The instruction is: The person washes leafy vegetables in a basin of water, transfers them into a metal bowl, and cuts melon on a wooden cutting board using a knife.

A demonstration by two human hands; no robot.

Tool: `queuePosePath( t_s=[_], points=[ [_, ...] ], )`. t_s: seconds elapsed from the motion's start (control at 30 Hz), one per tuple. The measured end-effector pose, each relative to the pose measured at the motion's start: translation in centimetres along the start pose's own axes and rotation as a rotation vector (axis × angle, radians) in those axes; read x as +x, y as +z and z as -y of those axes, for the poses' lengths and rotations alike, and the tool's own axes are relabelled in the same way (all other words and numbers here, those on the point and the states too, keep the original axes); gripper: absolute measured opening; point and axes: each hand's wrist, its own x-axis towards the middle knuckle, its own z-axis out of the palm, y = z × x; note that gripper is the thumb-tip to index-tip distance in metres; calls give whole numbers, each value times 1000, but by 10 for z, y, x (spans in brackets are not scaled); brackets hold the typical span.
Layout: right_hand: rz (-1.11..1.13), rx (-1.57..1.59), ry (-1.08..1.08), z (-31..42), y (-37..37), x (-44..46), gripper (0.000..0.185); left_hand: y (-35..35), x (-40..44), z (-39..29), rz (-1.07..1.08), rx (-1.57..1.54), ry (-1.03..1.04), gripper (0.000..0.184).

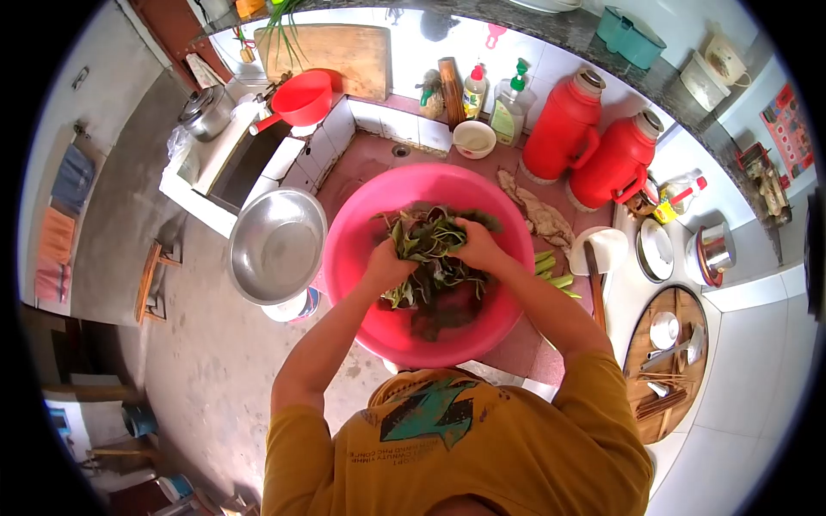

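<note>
Two hands (391, 267) (477, 248), tangled leaves (428, 243), round basin (346, 225)

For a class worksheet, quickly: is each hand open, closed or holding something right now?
Left hand: closed, holding leafy greens.
Right hand: closed, also holding leafy greens.

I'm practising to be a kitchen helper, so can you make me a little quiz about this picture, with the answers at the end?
1. What are the left hand and right hand both holding?
A) a chopping board
B) leafy greens
C) a soap bottle

2. True or false: in the picture, the metal bowl is to the left of the pink basin.

3. How many red flasks can you count?

Key: 1. B; 2. True; 3. Two
</note>
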Motion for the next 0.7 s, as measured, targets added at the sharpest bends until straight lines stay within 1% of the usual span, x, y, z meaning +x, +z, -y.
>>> queuePosePath(
  t_s=[0.03, 0.07, 0.13, 0.17, 0.27, 0.37, 0.47, 0.5, 0.57, 0.6, 0.67, 0.7],
  points=[
    [28, 152, -51, 4, -3, 0, 35, -3, -4, -7, -10, -26, 41, 53],
    [8, 195, -84, 10, -8, 0, 34, -6, -6, -15, -20, -52, 83, 55],
    [-33, 281, -140, 25, -18, -5, 33, -16, -20, -41, 38, -220, 174, 51],
    [-12, 309, -165, 39, -28, -9, 34, -21, -28, -56, 72, -305, 217, 50],
    [41, 464, -128, 59, -40, -18, 40, -33, -41, -81, 177, -526, 288, 47],
    [54, 362, -190, 53, -39, -23, 46, -35, -33, -75, 105, -504, 236, 44],
    [123, 301, -176, 41, -34, -24, 52, -37, -23, -56, 105, -460, 107, 44],
    [153, 295, -192, 29, -30, -24, 57, -37, -20, -52, 86, -438, 113, 44],
    [182, 9, -320, 14, -36, -21, 58, -40, -14, -51, 46, -395, 125, 44],
    [198, -136, -384, 8, -41, -18, 58, -42, -11, -53, 83, -323, 143, 43],
    [212, -231, -294, -6, -49, -10, 57, -47, -5, -57, 153, -178, 182, 42],
    [219, -279, -249, -12, -51, -7, 57, -42, 5, -45, 88, 70, 321, 45]
  ],
)
